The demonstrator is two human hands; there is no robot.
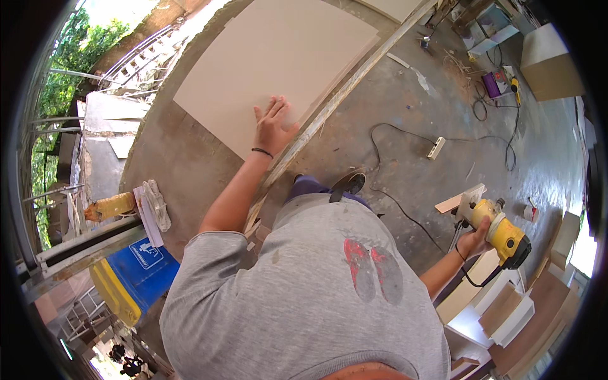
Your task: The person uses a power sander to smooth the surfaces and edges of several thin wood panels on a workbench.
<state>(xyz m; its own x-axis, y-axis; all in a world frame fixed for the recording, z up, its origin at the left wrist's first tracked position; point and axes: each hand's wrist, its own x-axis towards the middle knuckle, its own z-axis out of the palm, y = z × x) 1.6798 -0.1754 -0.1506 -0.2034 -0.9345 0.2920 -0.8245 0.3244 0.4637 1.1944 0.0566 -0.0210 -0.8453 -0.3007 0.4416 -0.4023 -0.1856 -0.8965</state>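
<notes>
Two hands are seen at work, well apart from each other. The left hand (273, 128) is laid flat, fingers spread, on the near corner of a large pale board (278, 63) that lies on the concrete floor (405, 107); nothing is grasped by it, the board is only pressed down. The right hand (474, 240) is clenched around the body of a yellow power tool (500, 233), held off to the person's right side, well apart from the board. A long wooden strip (354, 82) is laid along the board's right edge, just beside the left hand.

Progress, as judged: the board is laid out and steadied, the tool is picked up, but no cut, groove or trimmed edge can be made out on the board, and the tool is not yet brought to it. So the work on the board looks set up and barely started, with the machining itself left to do.

Hard to read: the tool's working end is turned away and partly hidden by the hand, so its kind cannot be told for certain. Its black cable (405, 209) is lost behind the grey shirt (316, 297). The board's far edge is cut off at the top of the view. Legs and one shoe (348, 183) are mostly covered by the torso. Stacked panels (506, 310) at lower right are bent by the lens.
</notes>
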